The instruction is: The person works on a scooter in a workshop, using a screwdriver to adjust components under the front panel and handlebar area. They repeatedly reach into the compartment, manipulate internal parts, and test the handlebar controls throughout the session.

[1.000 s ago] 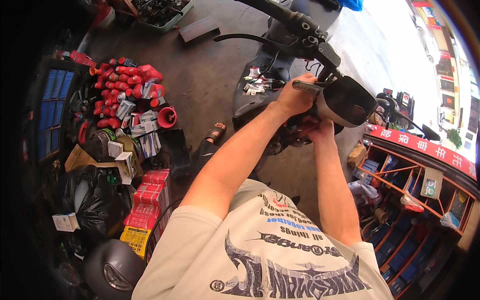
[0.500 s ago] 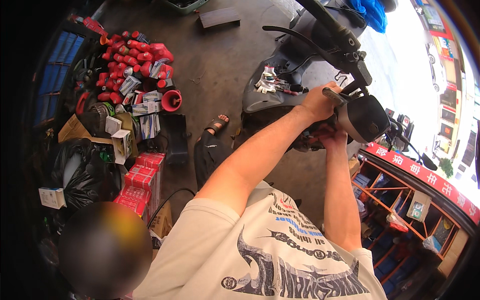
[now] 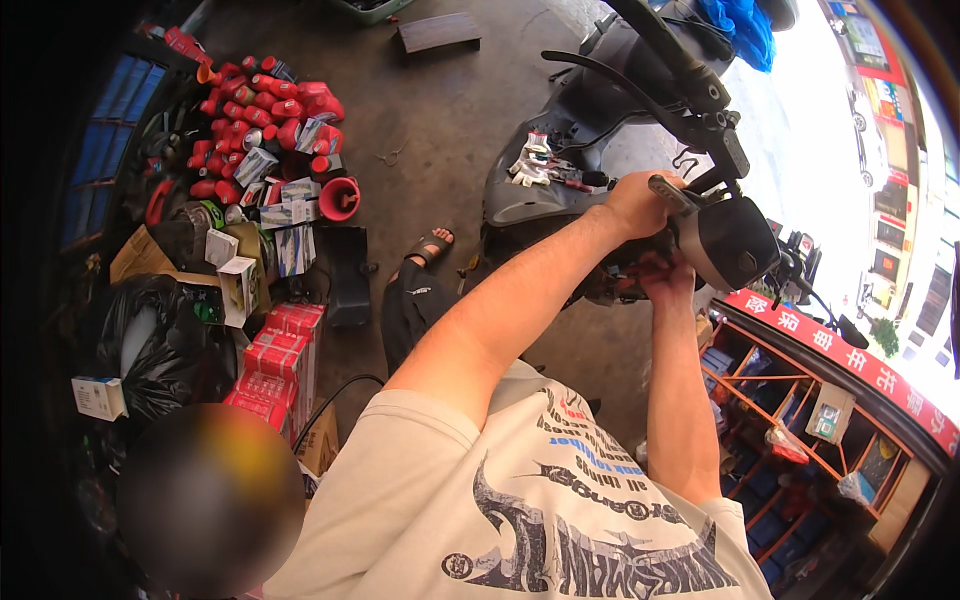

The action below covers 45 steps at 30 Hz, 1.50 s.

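A dark scooter [image 3: 510, 205] stands in front of me, its handlebar [image 3: 700, 90] crossing the upper right. My left hand [image 3: 640, 205] reaches in under the handlebar, beside a lever [image 3: 670, 194]; its fingers are mostly hidden. Just below it, my right hand [image 3: 665, 280] has its fingers bent together inside the scooter's front section. What they hold, if anything, is too dark and small to make out. A rounded dark housing [image 3: 735, 240] sits right of both hands. On the grey body panel lie a crumpled white-and-red item [image 3: 535, 160] and a dark-handled tool [image 3: 592, 179].
Red bottles [image 3: 240, 130] and small boxes are heaped at the left, with a red funnel [image 3: 340, 199]. A black bag [image 3: 150, 340] and red cartons [image 3: 275, 350] lie nearer me. An orange rack [image 3: 800, 420] stands at the right, a low bench [image 3: 438, 33] farther back.
The view has shifted slightly. Both hands stay at the scooter's front, in nearly the same pose.
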Each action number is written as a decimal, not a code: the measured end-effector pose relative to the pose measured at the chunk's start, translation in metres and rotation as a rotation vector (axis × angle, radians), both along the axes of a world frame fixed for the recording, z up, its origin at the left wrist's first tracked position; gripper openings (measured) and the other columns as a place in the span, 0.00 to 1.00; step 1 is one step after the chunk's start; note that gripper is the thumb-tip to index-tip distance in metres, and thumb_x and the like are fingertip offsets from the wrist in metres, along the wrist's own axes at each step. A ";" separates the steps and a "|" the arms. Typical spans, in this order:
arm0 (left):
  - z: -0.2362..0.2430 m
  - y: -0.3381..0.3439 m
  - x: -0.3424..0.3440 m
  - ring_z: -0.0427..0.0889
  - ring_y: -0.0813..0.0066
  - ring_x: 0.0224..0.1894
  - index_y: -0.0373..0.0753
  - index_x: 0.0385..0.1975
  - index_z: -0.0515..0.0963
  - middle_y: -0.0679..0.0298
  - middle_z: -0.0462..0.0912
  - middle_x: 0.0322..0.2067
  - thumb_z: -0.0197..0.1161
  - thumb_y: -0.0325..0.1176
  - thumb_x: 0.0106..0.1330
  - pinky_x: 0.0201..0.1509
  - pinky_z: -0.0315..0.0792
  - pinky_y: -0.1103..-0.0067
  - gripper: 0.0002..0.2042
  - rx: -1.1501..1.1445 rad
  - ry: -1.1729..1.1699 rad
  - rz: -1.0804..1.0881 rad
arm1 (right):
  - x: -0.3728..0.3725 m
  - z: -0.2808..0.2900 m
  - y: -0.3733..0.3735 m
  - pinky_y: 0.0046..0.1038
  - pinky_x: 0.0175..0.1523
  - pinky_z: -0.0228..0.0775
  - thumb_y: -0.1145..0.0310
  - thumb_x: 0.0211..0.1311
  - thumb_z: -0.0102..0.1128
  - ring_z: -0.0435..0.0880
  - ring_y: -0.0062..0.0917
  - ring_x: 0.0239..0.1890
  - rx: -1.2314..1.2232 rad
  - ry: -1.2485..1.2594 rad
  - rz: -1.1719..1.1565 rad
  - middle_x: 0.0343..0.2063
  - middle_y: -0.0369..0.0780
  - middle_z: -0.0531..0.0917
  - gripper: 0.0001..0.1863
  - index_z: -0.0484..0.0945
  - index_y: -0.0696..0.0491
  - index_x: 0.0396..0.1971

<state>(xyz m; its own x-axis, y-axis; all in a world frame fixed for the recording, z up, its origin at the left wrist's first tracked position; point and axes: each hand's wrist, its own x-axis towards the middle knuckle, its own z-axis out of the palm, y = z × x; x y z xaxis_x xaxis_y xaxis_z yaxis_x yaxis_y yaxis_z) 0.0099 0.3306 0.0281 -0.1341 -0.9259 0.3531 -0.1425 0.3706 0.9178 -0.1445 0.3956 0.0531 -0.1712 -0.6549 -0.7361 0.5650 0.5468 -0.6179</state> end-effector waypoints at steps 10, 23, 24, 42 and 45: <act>0.005 0.006 -0.007 0.81 0.52 0.37 0.41 0.42 0.68 0.56 0.81 0.31 0.58 0.26 0.56 0.39 0.74 0.64 0.14 0.137 -0.015 0.007 | -0.047 -0.035 -0.006 0.52 0.38 0.74 0.57 0.66 0.46 0.78 0.29 0.24 0.009 -0.081 -0.032 0.16 0.32 0.71 0.13 0.75 0.49 0.38; 0.001 -0.003 -0.001 0.82 0.51 0.37 0.40 0.40 0.67 0.54 0.81 0.29 0.59 0.24 0.56 0.39 0.74 0.65 0.13 0.127 0.052 -0.037 | 0.011 0.005 -0.002 0.28 0.35 0.75 0.68 0.64 0.50 0.73 0.21 0.22 0.002 0.038 -0.137 0.31 0.34 0.80 0.10 0.76 0.53 0.41; -0.002 -0.004 -0.002 0.82 0.51 0.38 0.39 0.40 0.68 0.54 0.82 0.29 0.59 0.23 0.56 0.39 0.74 0.65 0.12 0.129 0.065 -0.041 | 0.015 0.009 -0.003 0.25 0.33 0.74 0.69 0.64 0.50 0.72 0.21 0.21 0.007 0.060 -0.170 0.32 0.35 0.81 0.10 0.76 0.53 0.41; -0.003 -0.006 0.004 0.82 0.50 0.38 0.40 0.42 0.70 0.52 0.82 0.32 0.57 0.24 0.58 0.39 0.75 0.65 0.12 0.048 0.057 -0.059 | 0.009 0.004 -0.005 0.20 0.26 0.67 0.67 0.65 0.48 0.64 0.16 0.14 0.000 -0.073 -0.213 0.27 0.36 0.79 0.10 0.77 0.52 0.40; -0.001 -0.005 0.002 0.82 0.50 0.39 0.40 0.43 0.71 0.52 0.83 0.33 0.58 0.25 0.58 0.40 0.75 0.65 0.13 0.052 0.002 -0.051 | 0.012 0.009 -0.005 0.20 0.26 0.67 0.68 0.65 0.48 0.65 0.16 0.15 0.016 -0.064 -0.202 0.27 0.36 0.79 0.10 0.77 0.51 0.40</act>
